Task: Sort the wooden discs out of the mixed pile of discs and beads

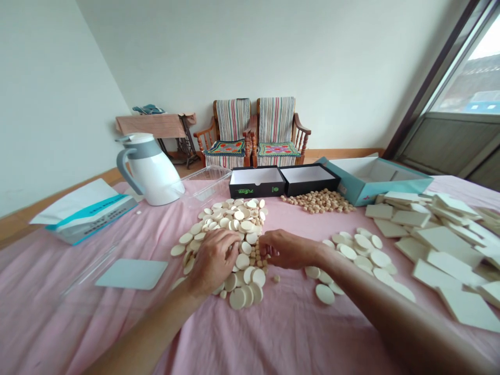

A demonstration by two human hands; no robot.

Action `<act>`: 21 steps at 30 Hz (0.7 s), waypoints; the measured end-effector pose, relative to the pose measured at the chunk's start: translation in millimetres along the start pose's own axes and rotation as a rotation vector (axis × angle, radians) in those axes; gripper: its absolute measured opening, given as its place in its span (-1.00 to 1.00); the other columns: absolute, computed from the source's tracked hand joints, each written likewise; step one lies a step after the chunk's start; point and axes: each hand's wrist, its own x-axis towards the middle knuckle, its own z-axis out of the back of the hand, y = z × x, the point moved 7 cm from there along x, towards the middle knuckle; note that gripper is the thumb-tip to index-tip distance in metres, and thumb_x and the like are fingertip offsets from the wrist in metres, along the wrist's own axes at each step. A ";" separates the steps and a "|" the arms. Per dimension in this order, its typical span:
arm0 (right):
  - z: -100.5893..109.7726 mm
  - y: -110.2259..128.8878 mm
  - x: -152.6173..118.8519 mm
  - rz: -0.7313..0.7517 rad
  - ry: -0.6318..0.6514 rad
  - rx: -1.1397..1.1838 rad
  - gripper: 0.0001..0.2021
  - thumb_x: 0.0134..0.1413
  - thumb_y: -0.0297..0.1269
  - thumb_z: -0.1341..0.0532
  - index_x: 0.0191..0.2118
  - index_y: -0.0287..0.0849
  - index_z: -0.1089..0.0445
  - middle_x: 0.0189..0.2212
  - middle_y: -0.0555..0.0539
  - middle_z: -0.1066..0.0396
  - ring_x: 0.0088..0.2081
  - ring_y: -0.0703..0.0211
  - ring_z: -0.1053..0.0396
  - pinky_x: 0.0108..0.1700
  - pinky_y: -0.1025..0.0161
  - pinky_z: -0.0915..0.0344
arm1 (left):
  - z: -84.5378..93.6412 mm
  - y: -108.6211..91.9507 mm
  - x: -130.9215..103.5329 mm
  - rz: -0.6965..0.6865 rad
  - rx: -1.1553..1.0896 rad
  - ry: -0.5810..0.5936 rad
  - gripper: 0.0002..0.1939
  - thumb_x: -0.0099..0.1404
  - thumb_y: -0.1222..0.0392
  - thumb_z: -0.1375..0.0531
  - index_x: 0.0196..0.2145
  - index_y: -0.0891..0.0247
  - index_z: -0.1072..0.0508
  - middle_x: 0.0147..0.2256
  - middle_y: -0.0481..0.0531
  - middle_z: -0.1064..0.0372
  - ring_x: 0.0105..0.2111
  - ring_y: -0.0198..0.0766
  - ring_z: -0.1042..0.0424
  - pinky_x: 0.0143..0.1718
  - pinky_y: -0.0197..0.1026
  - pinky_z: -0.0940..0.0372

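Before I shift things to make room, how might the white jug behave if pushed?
The white jug looks rigid, so it should keep its shape. Being tall, it could tip if pushed near its lid. The pink cloth beneath lies in folds, so it might bunch up rather than let the jug glide.

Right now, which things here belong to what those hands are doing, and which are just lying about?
Apparently in use:
central discs, under the left hand
small wooden pieces, by the right hand

Untouched, perhaps just lying about:
white jug
packet
black boxes
teal box
square tiles
discs farther right
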 end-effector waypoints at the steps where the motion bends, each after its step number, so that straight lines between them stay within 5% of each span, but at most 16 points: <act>1: -0.4 -2.6 0.0 0.002 -0.006 -0.014 -0.80 -0.16 -0.53 -0.13 -0.34 -0.20 -0.36 -0.38 -0.03 -0.42 -0.37 0.27 -0.30 -0.35 0.40 -0.14 | -0.4 0.6 -0.3 0.000 -0.003 0.000 -0.85 0.25 0.36 -0.09 -0.27 0.23 -0.43 -0.28 0.02 -0.44 -0.22 -0.19 -0.38 -0.12 -0.09 -0.24; 6: 24.9 -56.6 -3.7 -0.257 -0.151 -0.140 -0.78 -0.21 -0.58 -0.13 -0.40 -0.17 -0.37 -0.42 0.00 -0.40 -0.39 0.28 -0.29 -0.39 0.40 -0.09 | -1.0 1.6 -0.6 0.001 -0.011 -0.001 -0.84 0.25 0.37 -0.08 -0.26 0.23 -0.43 -0.28 0.02 -0.44 -0.22 -0.20 -0.38 -0.11 -0.08 -0.23; 9: 54.2 -98.0 -11.2 -0.477 -0.311 -0.238 -0.79 -0.19 -0.60 -0.11 -0.38 -0.25 -0.37 -0.39 -0.12 -0.38 -0.35 0.18 -0.30 -0.39 0.33 -0.07 | -0.4 1.3 -0.3 0.002 -0.006 -0.004 -0.84 0.24 0.39 -0.08 -0.28 0.23 -0.43 -0.29 0.02 -0.44 -0.23 -0.20 -0.38 -0.12 -0.09 -0.24; 12: 71.1 -114.7 -16.0 -0.569 -0.416 -0.282 -0.74 -0.11 -0.61 -0.07 -0.26 -0.31 -0.37 -0.27 -0.25 -0.35 -0.30 0.12 -0.31 -0.36 0.30 -0.08 | -0.4 1.7 -0.5 0.006 -0.005 -0.004 -0.84 0.24 0.39 -0.08 -0.28 0.23 -0.43 -0.29 0.02 -0.44 -0.23 -0.20 -0.38 -0.12 -0.09 -0.24; 15: 64.6 -97.9 -13.0 -0.520 -0.424 -0.268 -0.71 -0.08 -0.61 -0.06 -0.21 -0.25 -0.37 -0.23 -0.19 -0.36 -0.28 0.16 -0.32 -0.32 0.33 -0.11 | -2.0 2.3 -0.9 0.007 -0.009 0.013 -0.84 0.25 0.37 -0.08 -0.27 0.23 -0.43 -0.29 0.03 -0.44 -0.22 -0.20 -0.38 -0.11 -0.09 -0.24; 21: 12.7 -16.9 4.0 -0.093 -0.279 -0.049 -0.78 -0.10 -0.58 -0.12 -0.28 -0.23 -0.35 -0.32 -0.08 -0.38 -0.33 0.28 -0.30 -0.28 0.38 -0.17 | -0.9 2.1 -0.7 0.007 -0.004 0.007 -0.84 0.26 0.37 -0.08 -0.25 0.23 -0.43 -0.27 0.02 -0.44 -0.22 -0.20 -0.38 -0.11 -0.08 -0.24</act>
